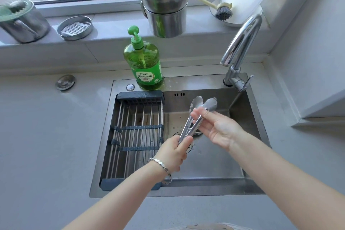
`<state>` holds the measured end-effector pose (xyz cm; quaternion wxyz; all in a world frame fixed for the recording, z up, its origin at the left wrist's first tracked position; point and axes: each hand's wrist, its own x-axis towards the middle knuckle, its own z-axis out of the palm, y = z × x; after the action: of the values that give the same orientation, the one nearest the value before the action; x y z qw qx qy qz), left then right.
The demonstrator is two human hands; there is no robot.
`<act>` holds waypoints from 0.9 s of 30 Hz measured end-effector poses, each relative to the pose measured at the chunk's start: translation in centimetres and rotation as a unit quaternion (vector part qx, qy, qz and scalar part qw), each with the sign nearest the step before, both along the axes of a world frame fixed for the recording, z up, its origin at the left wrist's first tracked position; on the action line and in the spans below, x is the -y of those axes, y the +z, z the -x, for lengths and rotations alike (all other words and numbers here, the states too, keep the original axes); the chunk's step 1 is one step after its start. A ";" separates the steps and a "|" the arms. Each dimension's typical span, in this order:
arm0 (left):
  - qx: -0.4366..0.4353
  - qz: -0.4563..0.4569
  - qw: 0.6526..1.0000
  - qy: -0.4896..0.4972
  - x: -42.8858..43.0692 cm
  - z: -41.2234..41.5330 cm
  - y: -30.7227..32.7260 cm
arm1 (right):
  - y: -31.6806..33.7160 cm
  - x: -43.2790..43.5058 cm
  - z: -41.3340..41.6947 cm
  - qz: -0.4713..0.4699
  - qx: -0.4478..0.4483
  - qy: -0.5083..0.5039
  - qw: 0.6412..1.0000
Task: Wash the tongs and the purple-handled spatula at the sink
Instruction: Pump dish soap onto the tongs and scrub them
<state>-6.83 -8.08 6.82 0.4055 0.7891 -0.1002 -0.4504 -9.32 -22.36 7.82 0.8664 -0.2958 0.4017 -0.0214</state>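
Steel tongs with scalloped tips are held over the sink, tips pointing away from me. My left hand, with a silver bracelet on its wrist, grips the hinge end of the tongs. My right hand lies on the tongs' arms, with its fingertips pinching them just below the tips. No purple-handled spatula is in view. No water runs from the faucet.
A roll-up drying rack covers the sink's left half. A green dish soap bottle stands behind it. On the window sill are stacked steel pots, a grater in a round tin, a dish brush and a covered steel container.
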 end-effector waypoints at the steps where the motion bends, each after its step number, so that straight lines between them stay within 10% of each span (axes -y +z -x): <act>1: -0.007 -0.003 1.000 -0.006 -0.1 -0.1 0.0 | 0.1 0.5 0.0 0.004 -0.008 0.000 1.000; 8: -0.007 -0.013 1.000 -0.025 -0.4 -0.4 -0.4 | -0.3 0.7 0.1 0.031 -0.050 -0.021 0.998; 11: -0.047 -0.002 0.999 0.019 -0.6 -0.7 -0.3 | -1.3 2.2 0.4 0.181 -0.097 -0.069 0.976; 14: -0.061 -0.004 0.998 0.022 -0.5 -0.9 -0.2 | -1.7 1.6 1.6 0.554 0.011 0.015 0.833; 19: -0.032 -0.021 0.998 -0.040 0.0 -0.6 -0.3 | -4.7 -0.9 3.3 0.797 0.186 0.399 0.414; 24: -0.048 -0.008 0.996 -0.069 -0.4 -0.8 0.1 | -4.2 2.5 2.5 0.812 0.108 0.407 0.404; 27: -0.047 0.003 0.997 -0.068 -0.4 -0.8 0.1 | -4.3 0.9 3.3 0.824 0.157 0.437 0.325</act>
<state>-5.99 -7.73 6.90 0.3802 0.7572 -0.1359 -0.5134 -12.62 -23.30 3.55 0.1104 -0.9822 -0.1518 -0.0059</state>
